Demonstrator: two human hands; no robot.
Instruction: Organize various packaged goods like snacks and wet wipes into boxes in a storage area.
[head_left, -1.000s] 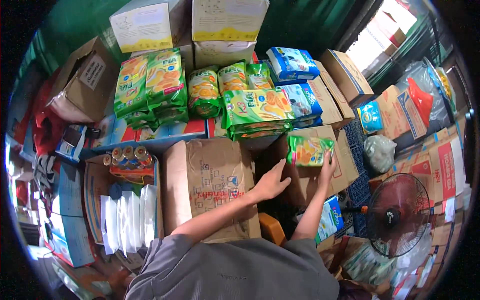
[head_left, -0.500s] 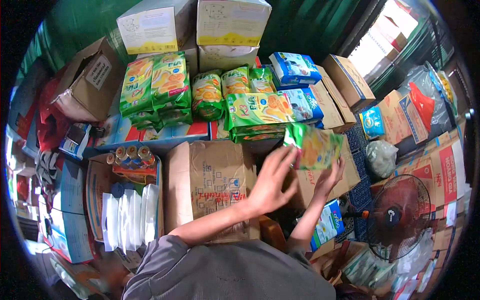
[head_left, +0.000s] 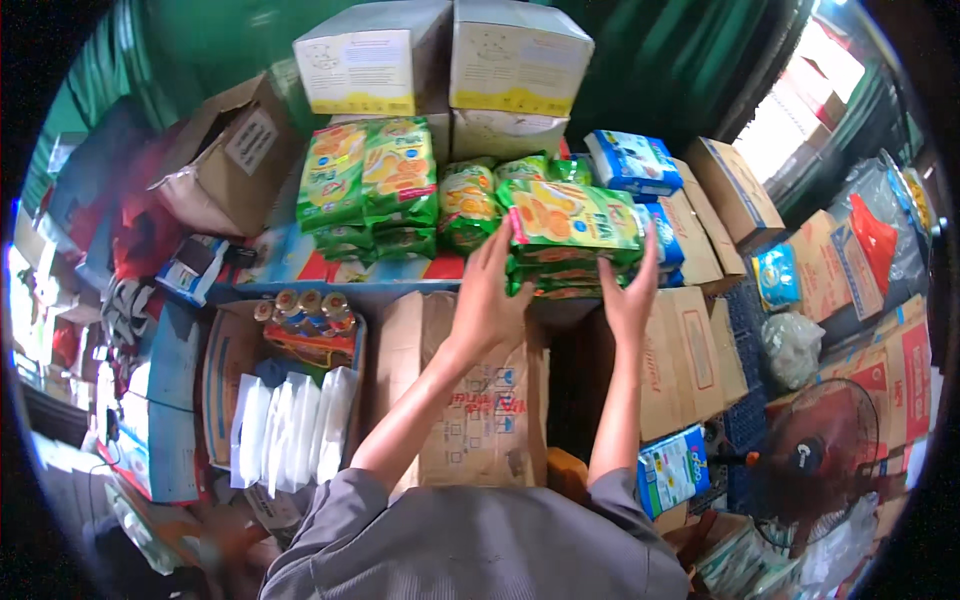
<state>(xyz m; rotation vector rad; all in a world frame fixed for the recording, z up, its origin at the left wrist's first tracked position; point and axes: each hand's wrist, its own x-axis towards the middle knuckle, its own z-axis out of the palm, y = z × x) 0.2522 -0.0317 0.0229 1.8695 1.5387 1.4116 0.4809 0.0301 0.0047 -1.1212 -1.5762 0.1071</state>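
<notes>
A green packet of biscuits (head_left: 575,215), with orange round pieces printed on it, lies flat on top of a stack of similar packets. My left hand (head_left: 490,300) is at the packet's left edge, fingers stretched upward and apart from the thumb. At the right end, my right hand (head_left: 630,295) has its thumb and fingers spread around the near corner. Both hands look open, resting against the packet's sides. Left of this stack stand two taller piles of green packets (head_left: 368,175), and a bulging green packet (head_left: 468,205) sits between.
A brown carton (head_left: 455,400) lies in front of me. To its left, an open box (head_left: 225,390) holds capped bottles (head_left: 310,310) and white plastic packs (head_left: 290,430). Blue packs (head_left: 633,160) sit at the back right. A fan (head_left: 815,460) stands at the right.
The packet that I held up at the right now lies on the stack. Both hands have moved forward to its sides. The whole view has shifted slightly.
</notes>
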